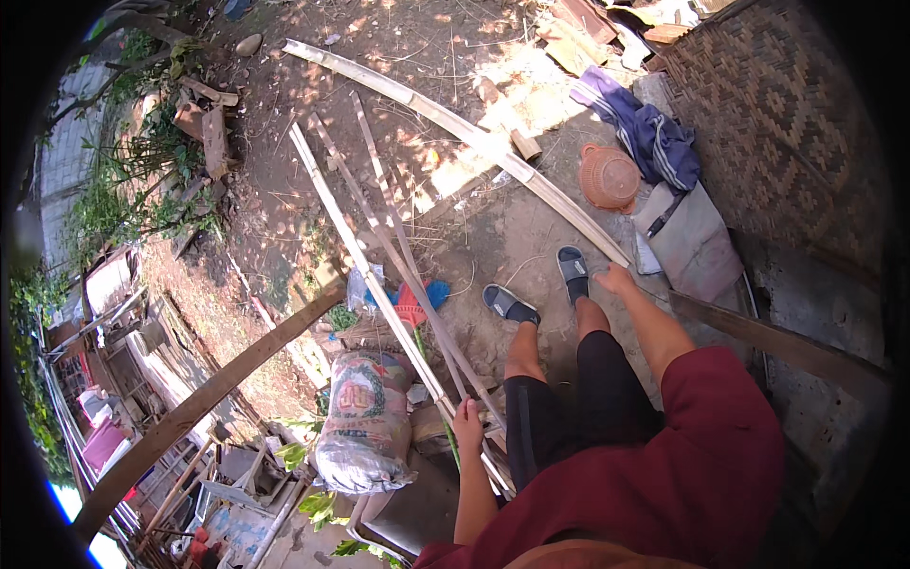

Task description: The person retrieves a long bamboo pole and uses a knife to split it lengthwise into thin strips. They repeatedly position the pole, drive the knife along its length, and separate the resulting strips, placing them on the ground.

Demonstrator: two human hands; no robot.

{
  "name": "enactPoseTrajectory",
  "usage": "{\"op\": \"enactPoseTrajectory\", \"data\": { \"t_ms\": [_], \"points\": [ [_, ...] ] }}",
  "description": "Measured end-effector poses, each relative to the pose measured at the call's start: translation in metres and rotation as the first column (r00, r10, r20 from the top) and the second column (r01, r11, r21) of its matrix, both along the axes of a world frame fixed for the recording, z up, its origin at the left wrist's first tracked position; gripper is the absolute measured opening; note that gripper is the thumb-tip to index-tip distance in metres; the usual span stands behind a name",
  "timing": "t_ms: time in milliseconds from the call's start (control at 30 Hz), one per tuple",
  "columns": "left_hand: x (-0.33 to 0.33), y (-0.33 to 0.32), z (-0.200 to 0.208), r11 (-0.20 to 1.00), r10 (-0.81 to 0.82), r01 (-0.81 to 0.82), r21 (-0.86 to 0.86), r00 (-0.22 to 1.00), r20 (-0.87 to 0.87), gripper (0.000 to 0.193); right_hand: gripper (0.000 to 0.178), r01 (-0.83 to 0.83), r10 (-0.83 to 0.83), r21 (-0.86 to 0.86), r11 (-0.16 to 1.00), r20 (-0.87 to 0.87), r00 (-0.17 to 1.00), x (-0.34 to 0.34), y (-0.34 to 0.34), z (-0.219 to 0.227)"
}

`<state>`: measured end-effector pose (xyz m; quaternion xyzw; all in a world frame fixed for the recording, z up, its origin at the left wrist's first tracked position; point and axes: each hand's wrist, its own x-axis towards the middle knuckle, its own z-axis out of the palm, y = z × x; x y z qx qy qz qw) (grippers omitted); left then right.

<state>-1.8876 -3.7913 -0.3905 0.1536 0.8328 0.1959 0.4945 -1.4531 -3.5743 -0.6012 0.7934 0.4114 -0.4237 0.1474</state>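
My right hand (pixel 616 279) is at the near end of a long split bamboo pole (pixel 431 111), its fingers closed around that end. The pole runs away to the far left over the ground, its pale inside partly showing. Lower down, beside my left thigh, my left hand (pixel 467 427) closes on a pale bamboo strip (pixel 360 258); the fingers partly hide the grip. This strip slants up to the far left. Two browner bamboo strips (pixel 391 204) lie close beside it, crossing one another.
A full printed sack (pixel 365 417) stands left of my left hand. A wooden beam (pixel 218 394) slants across the left. An orange basket (pixel 609 177), purple clothing (pixel 645 133) and a grey slab (pixel 697 242) lie right of the pole, near a woven bamboo panel (pixel 777 123).
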Motion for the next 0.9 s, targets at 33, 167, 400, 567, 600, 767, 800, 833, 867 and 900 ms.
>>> {"op": "enactPoseTrajectory", "data": {
  "t_ms": [33, 167, 400, 567, 600, 767, 800, 833, 867, 900],
  "points": [
    [0.002, -0.009, -0.014, 0.993, -0.114, 0.113, -0.030, 0.991, -0.063, 0.046, 0.063, 0.025, -0.025, -0.031, 0.999, 0.009, 1.000, -0.001, 0.016, -0.037],
    [0.008, -0.024, -0.054, 0.936, -0.242, 0.218, -0.276, 0.969, -0.054, 0.045, 0.080, 0.013, -0.007, -0.087, 0.996, 0.079, 0.997, 0.006, 0.080, -0.158],
    [0.002, -0.072, -0.096, 0.882, -0.158, 0.091, -0.462, 0.981, -0.109, 0.044, 0.098, -0.182, 0.176, 0.018, 0.983, 0.176, 0.968, 0.018, 0.094, -0.301],
    [0.000, -0.053, -0.101, 0.821, -0.359, 0.277, -0.499, 0.930, -0.073, 0.046, 0.081, -0.268, 0.257, 0.053, 0.962, 0.162, 0.953, 0.029, 0.085, -0.313],
    [0.000, -0.046, -0.105, 0.859, -0.338, 0.258, -0.442, 0.935, -0.111, 0.046, 0.082, -0.275, 0.269, 0.073, 0.959, 0.085, 0.959, 0.031, 0.082, -0.295],
    [0.017, 0.026, -0.067, 0.954, -0.258, 0.237, -0.183, 0.961, -0.098, 0.045, 0.081, -0.200, 0.225, 0.110, 0.974, -0.323, 0.919, 0.036, 0.059, -0.096],
    [0.020, 0.033, -0.064, 0.952, -0.286, 0.275, -0.136, 0.955, -0.075, 0.046, 0.082, -0.193, 0.220, 0.112, 0.975, -0.359, 0.907, 0.036, 0.048, -0.048],
    [0.026, 0.048, -0.063, 0.945, -0.322, 0.317, -0.087, 0.945, -0.050, 0.047, 0.084, -0.134, 0.163, 0.097, 0.986, -0.427, 0.889, 0.040, 0.033, -0.003],
    [0.031, 0.060, -0.060, 0.931, -0.363, 0.362, -0.038, 0.931, -0.028, 0.048, 0.085, -0.073, 0.102, 0.077, 0.994, -0.494, 0.863, 0.041, 0.020, 0.040],
    [0.065, 0.085, -0.039, 0.966, -0.245, 0.255, -0.046, 0.957, 0.156, 0.052, 0.086, -0.094, 0.074, -0.007, 0.996, -0.559, 0.826, 0.044, 0.016, 0.092]
  ]
}}
